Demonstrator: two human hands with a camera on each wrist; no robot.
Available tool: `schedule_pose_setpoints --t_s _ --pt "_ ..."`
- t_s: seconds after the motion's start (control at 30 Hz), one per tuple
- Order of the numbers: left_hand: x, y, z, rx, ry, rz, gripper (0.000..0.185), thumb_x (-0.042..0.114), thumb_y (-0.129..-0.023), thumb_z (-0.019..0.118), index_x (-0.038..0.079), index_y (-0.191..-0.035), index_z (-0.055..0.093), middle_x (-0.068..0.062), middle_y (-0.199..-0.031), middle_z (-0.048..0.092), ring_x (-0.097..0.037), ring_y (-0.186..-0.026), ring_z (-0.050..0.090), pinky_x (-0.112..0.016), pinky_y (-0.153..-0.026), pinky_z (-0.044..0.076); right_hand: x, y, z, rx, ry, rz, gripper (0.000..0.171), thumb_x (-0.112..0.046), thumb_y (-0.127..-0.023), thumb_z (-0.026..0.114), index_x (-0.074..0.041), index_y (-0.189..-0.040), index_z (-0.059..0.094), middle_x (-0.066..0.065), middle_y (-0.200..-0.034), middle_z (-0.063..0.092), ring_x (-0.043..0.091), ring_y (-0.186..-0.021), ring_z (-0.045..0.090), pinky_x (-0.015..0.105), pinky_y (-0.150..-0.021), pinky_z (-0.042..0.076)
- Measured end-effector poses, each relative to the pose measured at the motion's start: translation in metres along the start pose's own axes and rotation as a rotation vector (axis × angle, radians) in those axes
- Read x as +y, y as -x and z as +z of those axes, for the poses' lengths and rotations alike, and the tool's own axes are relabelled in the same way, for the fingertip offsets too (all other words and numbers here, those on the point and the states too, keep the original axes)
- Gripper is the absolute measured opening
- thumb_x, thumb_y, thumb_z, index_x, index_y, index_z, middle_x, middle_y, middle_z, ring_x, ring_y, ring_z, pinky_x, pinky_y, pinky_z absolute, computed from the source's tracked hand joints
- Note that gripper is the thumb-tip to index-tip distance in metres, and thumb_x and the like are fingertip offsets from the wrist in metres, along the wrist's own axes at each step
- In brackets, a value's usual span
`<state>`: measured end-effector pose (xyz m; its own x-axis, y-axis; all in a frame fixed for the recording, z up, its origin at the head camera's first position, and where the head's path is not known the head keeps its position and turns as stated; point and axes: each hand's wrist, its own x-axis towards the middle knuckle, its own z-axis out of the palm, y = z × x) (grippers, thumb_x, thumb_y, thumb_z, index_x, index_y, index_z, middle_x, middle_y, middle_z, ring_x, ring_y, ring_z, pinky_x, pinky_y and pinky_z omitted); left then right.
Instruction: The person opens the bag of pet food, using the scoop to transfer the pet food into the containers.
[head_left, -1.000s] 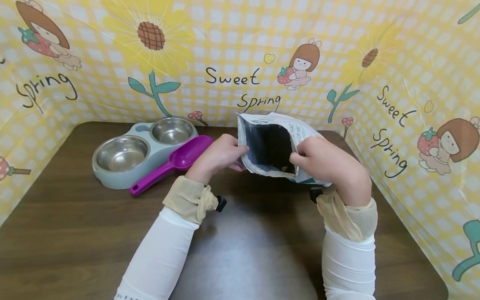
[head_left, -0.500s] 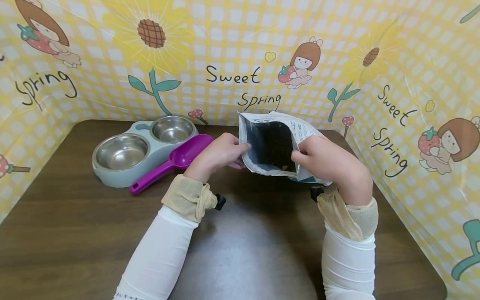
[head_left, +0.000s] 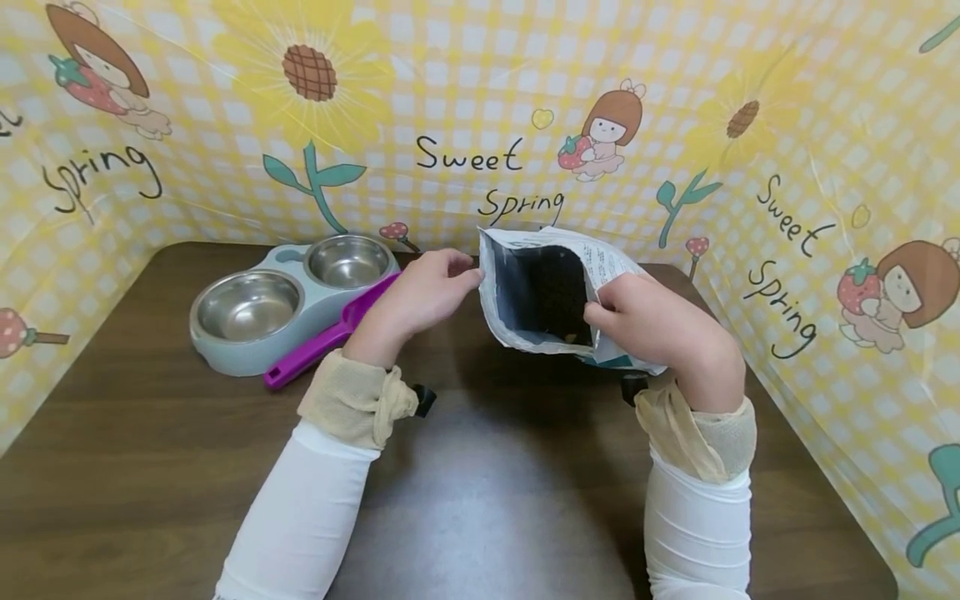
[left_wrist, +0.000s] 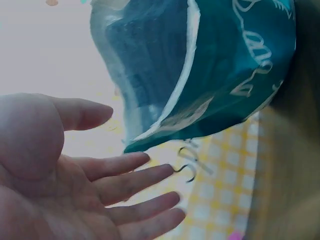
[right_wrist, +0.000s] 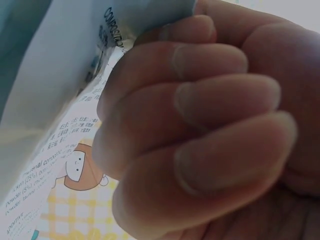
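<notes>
In the head view a pouch bag [head_left: 604,257], white with print and some teal, gapes toward me at the back of the table. Dark contents [head_left: 558,292] fill its inside, too shadowed to make out. My right hand [head_left: 652,321] pinches the bag's right edge between thumb and forefinger; the right wrist view shows its other fingers [right_wrist: 215,160] curled beside the printed panel. Just left of the bag's mouth is my left hand [head_left: 423,296], holding nothing. In the left wrist view its fingers are spread and straight, close to the corner of the teal side [left_wrist: 235,75].
A purple scoop [head_left: 307,354] lies left of my left hand, its bowl partly hidden by that hand. It leans along a pale blue double pet bowl [head_left: 232,360] with two steel dishes. A patterned yellow cloth [head_left: 465,92] walls the table's back and sides.
My left hand has let go of the bag's left edge and drawn back a little to the left, over the scoop's bowl. My right hand keeps its pinch on the bag.
</notes>
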<state>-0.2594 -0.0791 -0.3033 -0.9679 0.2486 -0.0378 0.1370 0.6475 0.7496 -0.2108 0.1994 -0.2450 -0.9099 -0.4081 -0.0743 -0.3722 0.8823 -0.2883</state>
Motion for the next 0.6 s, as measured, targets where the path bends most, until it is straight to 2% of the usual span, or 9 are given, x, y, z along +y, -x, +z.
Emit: schedule_pose_setpoints --t_s 0.07,0.17,0.3,0.47,0.6 --pt "-0.001 0.005 -0.009 0.026 -0.041 0.019 0.056 0.039 -0.112 0.052 0.006 -0.157 0.053 -0.015 -0.163 0.056 -0.035 -0.154 0.051 -0.053 -0.129 0.040 0.001 0.001 -0.001 -0.002 -0.008 -0.002 0.049 -0.016 -0.104 0.051 -0.019 -0.057 0.038 -0.008 -0.056 0.028 0.012 -0.053 0.029 0.030 -0.058 0.032" --pt "-0.007 0.016 -0.027 0.060 -0.134 0.037 0.058 0.039 -0.111 0.055 0.006 -0.160 0.049 -0.017 -0.167 0.051 -0.037 -0.158 0.045 -0.055 -0.132 0.035 0.001 0.001 -0.001 -0.006 -0.016 0.002 0.049 -0.018 -0.105 0.051 -0.019 -0.057 0.039 -0.008 -0.056 0.029 0.012 -0.053 0.031 0.030 -0.058 0.033" --pt "-0.020 0.029 -0.054 0.060 -0.261 0.060 0.065 0.039 -0.110 0.057 0.005 -0.164 0.043 -0.019 -0.171 0.045 -0.045 -0.161 0.037 -0.062 -0.133 0.029 0.003 0.002 -0.003 -0.008 -0.018 0.022 0.049 -0.019 -0.105 0.051 -0.019 -0.058 0.040 -0.007 -0.055 0.031 0.013 -0.052 0.033 0.031 -0.057 0.034" --pt "-0.053 0.040 -0.077 0.031 -0.349 0.072 0.066 0.037 -0.109 0.063 0.001 -0.161 0.045 -0.027 -0.167 0.045 -0.053 -0.157 0.037 -0.069 -0.130 0.029 0.004 0.002 -0.002 0.001 -0.029 0.018 0.049 -0.020 -0.106 0.052 -0.019 -0.058 0.039 -0.008 -0.054 0.031 0.013 -0.051 0.033 0.031 -0.056 0.034" --pt "-0.079 0.045 -0.087 0.018 -0.390 0.042 0.067 0.030 -0.106 0.067 -0.005 -0.158 0.045 -0.033 -0.163 0.046 -0.056 -0.152 0.041 -0.072 -0.126 0.033 0.003 0.000 -0.004 0.003 -0.027 -0.002 0.049 -0.019 -0.105 0.051 -0.019 -0.058 0.038 -0.008 -0.054 0.030 0.012 -0.051 0.032 0.030 -0.056 0.033"
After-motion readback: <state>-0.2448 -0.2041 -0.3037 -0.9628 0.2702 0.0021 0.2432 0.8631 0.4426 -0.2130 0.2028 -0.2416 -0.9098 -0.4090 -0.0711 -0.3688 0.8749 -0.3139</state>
